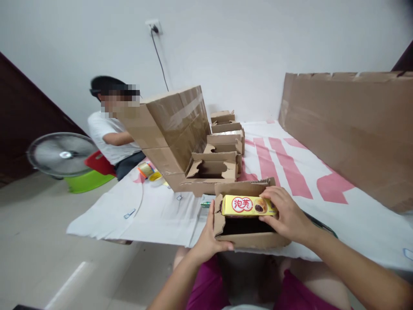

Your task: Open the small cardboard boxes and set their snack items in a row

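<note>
“Pinched across its right end: our right hand [285,215] has the yellow pack [241,205], fingers over the far edge and thumb under the near one.”

“So they're spread about as wide as its printed face. Where do we have it?”

“At the mouth of the box [254,241], along the far side, print facing up at us. Nearer to us, the inside shows dark.”

“How does our right arm lie?”

“It slants in from the lower right, forearm low, wrist nearly straight, back of the hand up.”

“And our left hand [210,237]?”

“Clasped round the box's left end. Our fingers run up the outer wall, our thumb points right along the near side, and the box's corner fills the wide gap between.”

“What's close by?”

“We see a green packet [206,203] just beyond our left fingertips on the table [106,221], and more boxes [216,157] lined up behind.”
</note>
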{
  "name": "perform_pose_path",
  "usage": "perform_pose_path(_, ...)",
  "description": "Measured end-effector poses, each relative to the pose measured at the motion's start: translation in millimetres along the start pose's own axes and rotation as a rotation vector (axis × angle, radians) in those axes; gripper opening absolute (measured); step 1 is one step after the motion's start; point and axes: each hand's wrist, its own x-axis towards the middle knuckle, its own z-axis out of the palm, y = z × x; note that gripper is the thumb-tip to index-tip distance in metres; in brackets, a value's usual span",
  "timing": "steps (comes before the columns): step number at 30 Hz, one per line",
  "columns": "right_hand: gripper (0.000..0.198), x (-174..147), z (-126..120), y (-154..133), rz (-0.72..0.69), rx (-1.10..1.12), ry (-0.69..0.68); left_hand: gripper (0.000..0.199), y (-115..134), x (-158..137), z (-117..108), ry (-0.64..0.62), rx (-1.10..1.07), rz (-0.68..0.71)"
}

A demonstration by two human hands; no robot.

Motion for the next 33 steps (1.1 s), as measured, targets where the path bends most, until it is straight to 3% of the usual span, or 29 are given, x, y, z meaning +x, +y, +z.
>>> perform_pose_path(9, 0.035, -8.8, -18.9, 1.0, 0.117, 0.002, 0.134, 0.142, -6.6, 1.5, -13.1, 0.058, 0.051, 0.034)
perform_pose_path(13, 0.042, -20.1, -23.9, 15.7, 0.315, 0.028, 0.206, 0.143, -3.7, 2.6, -34.0, 0.073, 0.048, 0.058)
perform_pose_path(16, 0.050, -27.0, -24.3, 24.9, 0.484, 0.215, 0.296, 0.144, 0.8, 1.3, -53.0, 0.088, 0.057, 0.040)
perform_pose_path(19, 0.052, -33.2, -24.8, 31.1, 0.564, 0.412, 0.396, 0.144, 2.4, -2.5, -72.3, 0.120, 0.055, 0.005)
perform_pose_path(22, 0.055, -46.0, -24.3, 40.1, 0.617, 0.422, 0.473, 0.144, -4.7, -8.5, -91.6, 0.157, 0.065, -0.023)
perform_pose_path(28, 0.051, -84.6, -11.1, 61.5, 0.615, 0.105, 0.266, 0.135, -27.1, -20.6, -111.1, 0.199, 0.055, -0.029)
perform_pose_path(33, 0.048, -97.6, 6.1, 62.1, 0.480, 0.008, 0.095, 0.128, -13.5, -23.8, -108.7, 0.115, 0.108, -0.061)
